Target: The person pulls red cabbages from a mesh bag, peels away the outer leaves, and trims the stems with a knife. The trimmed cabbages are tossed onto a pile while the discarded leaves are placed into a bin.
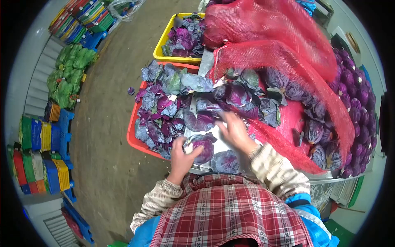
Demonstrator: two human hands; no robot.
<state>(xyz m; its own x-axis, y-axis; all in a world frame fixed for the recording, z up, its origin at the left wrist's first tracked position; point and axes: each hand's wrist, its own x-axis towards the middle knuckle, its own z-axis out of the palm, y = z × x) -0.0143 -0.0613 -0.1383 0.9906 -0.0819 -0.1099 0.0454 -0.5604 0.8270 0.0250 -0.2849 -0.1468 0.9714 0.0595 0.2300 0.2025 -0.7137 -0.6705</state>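
Note:
My left hand (184, 155) grips the left side of a red cabbage (204, 151) at the table's near edge, with a pale stem end showing by the fingers. My right hand (235, 129) is over the table to the upper right of that cabbage, beside loose purple leaves (203, 122). Motion blurs its fingers, so whether they hold anything cannot be made out. Another cabbage with dull bluish outer leaves (225, 161) lies just right of the held one, close to my apron.
An orange-red crate (132, 131) of trimmed leaves stands on the left, with a yellow crate (158, 48) of leaves behind it. A red mesh sack (284, 57) with cabbages spreads across the table. Stacked purple cabbages (358, 111) line the right side.

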